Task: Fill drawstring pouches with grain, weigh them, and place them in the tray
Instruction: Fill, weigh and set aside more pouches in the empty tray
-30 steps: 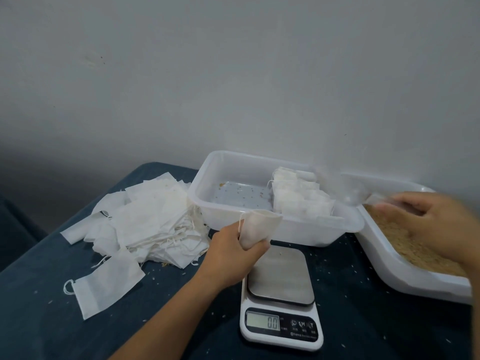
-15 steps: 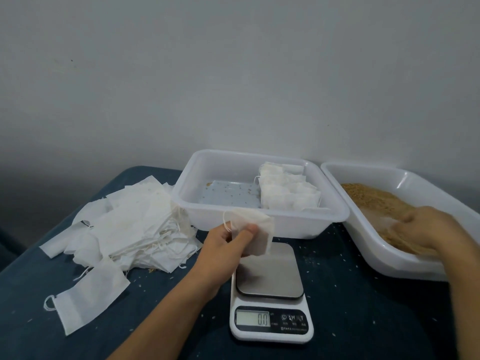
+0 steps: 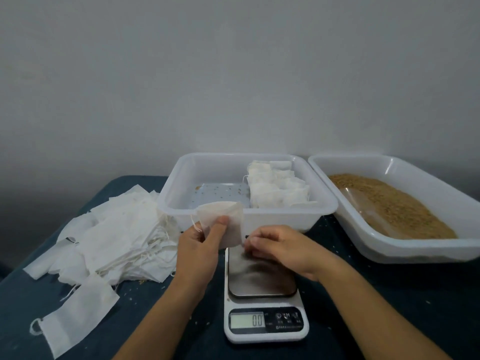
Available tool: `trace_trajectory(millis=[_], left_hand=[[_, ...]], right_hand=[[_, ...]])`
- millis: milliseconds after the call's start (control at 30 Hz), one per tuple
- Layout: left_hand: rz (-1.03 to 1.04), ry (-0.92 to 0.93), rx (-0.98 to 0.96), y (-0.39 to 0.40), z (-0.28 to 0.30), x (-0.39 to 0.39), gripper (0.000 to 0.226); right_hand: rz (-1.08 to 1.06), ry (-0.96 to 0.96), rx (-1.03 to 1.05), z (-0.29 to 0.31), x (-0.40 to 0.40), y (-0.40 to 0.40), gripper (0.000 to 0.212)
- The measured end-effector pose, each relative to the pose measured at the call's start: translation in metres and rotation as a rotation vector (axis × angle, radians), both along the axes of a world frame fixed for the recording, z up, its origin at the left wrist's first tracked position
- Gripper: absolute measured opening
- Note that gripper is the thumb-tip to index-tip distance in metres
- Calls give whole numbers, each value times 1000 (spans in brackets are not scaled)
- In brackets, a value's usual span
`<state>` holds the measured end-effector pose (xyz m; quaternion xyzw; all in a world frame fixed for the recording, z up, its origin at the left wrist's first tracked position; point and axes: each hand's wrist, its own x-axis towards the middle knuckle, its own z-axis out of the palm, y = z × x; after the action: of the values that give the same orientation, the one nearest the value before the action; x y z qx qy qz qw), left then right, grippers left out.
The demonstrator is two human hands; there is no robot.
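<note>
- Left hand (image 3: 200, 245) pinches an open-mouthed drawstring pouch (image 3: 223, 222), thumb on its front; pouch held above the scale's (image 3: 265, 297) far edge, just in front of the tray's (image 3: 181, 178) near wall.
- Right hand (image 3: 280, 245): grip curled, fingertips pressed together at the pouch's lower right corner; what it pinches, cannot tell.
- Scale platform bare, display reads 0.0.
- Filled pouches (image 3: 278, 188) stacked on tray's right side; left half open.
- Grain bin (image 3: 389, 167) right of tray, rims nearly touching.
- Empty pouch pile (image 3: 117, 237) left, reaching table (image 3: 389, 294) edge.
</note>
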<state>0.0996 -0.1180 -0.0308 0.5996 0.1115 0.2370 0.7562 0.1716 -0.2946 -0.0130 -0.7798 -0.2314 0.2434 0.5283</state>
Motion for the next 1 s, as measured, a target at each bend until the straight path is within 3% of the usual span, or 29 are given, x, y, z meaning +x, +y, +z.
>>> trace_trajectory(millis=[67,133,200,267,400,500,700,833,900,1000], left_hand=[[-20,-11,3,-1,0,0,13],[-68,-16,22,-6,0,0,13],[-119,-8,84,-11,-3,0,14],[-175,5,173,-18,-6,1,15],[-246,29,368,-22,-11,2,15],[-202,48,491,-12,-16,5,13],[-153,120,528,-5,-23,9,25],[-46,164,712,-4,-27,11,28],[-37,173,672,-2,-28,12,30],[-17,190,645,5,-29,15,31]], right_hand=[[-204,-371,-142,-4,4,-6,15],[-330,-538,-52,-6,2,-14,12],[-226,-455,142,-12,-1,-21,20],[-67,-345,205,-16,-5,-23,26],[-171,-593,116,-18,-5,-20,7],[-207,-540,115,-22,-1,-25,12],[-205,-460,-46,-25,3,-32,6],[-223,-555,-169,-26,3,-32,15],[-257,-543,-186,-26,6,-35,14],[-326,-493,-232,-29,19,-46,37]])
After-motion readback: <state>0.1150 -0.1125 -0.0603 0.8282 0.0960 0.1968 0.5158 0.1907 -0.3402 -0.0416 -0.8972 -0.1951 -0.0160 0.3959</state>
